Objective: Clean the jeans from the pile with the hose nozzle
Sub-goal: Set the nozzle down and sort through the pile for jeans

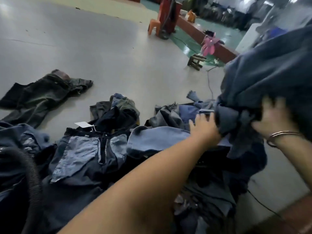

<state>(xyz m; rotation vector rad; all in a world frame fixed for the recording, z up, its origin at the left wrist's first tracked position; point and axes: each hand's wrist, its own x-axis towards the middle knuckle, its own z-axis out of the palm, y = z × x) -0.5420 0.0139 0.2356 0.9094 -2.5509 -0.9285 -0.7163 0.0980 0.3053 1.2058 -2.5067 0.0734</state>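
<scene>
1. Holding the lifted jeans (pixel 263 78) up at right, your right hand (pixel 271 119) grips their bunched lower edge; your left hand (pixel 205 127) meets the same bunch, grip unclear.
2. The hose (pixel 32 174) lies far left across the pile (pixel 94 157), nearer your left arm.

— Where does the view look from?
— From my head, tilted forward and down, wide-angled, with the edges bending.
— How near?
— Close: my left hand (pixel 205 126) and right hand (pixel 271 119) fill the lower right, the pile of jeans (pixel 94 149) just below, the grey floor (pixel 101 53) stretching beyond.
— Another view?
— Only this one.
</scene>
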